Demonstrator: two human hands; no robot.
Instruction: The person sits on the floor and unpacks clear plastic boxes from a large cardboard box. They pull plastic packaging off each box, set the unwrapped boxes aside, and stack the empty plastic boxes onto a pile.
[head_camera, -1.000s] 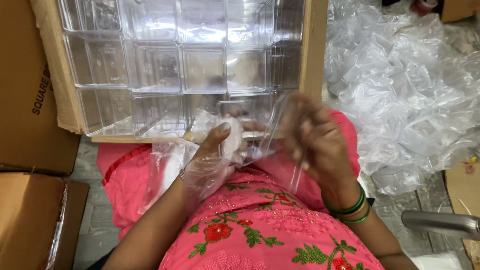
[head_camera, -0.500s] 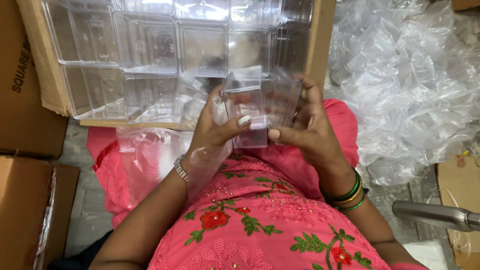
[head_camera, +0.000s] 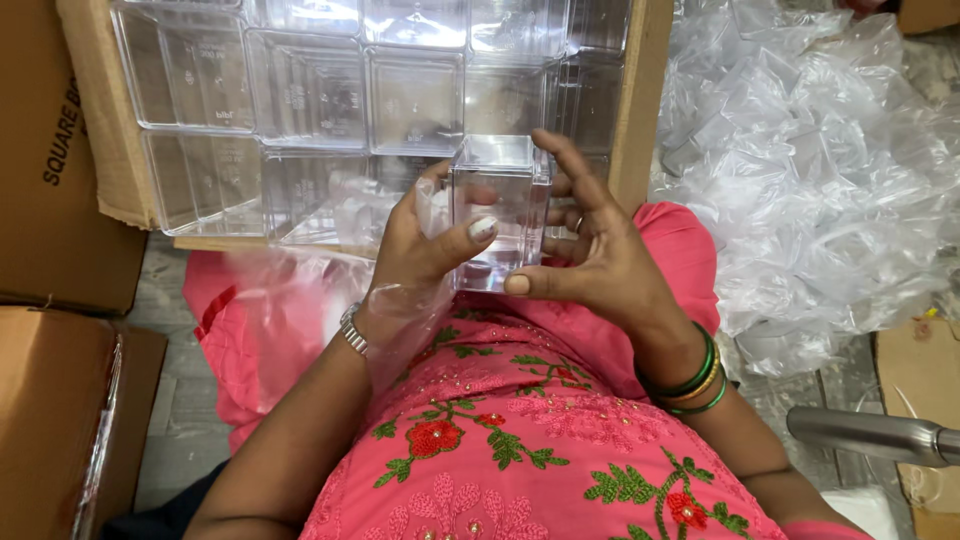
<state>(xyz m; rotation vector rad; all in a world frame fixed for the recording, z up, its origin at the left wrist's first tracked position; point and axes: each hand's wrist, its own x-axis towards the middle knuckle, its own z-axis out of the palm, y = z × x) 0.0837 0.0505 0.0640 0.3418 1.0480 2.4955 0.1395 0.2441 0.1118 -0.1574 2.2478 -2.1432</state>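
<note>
A clear plastic square box (head_camera: 497, 205) is held upright between both hands above my lap. My left hand (head_camera: 418, 250) grips its left side, thumb across the front, with a thin clear plastic bag (head_camera: 300, 300) draped over the wrist. My right hand (head_camera: 590, 255) clasps the right side, fingers spread along the box, thumb under its lower edge. Just beyond the hands lies an open cardboard carton (head_camera: 640, 110) filled with several identical clear boxes (head_camera: 310, 100) packed in rows.
A heap of crumpled clear plastic bags (head_camera: 810, 170) lies at the right. Brown cardboard cartons (head_camera: 60, 200) stand at the left, another one (head_camera: 60, 410) lower left. A metal tube (head_camera: 870, 435) juts in at the lower right.
The clear box has come out of its plastic bag and been turned upright between both hands. The bag now hangs over my left wrist.
</note>
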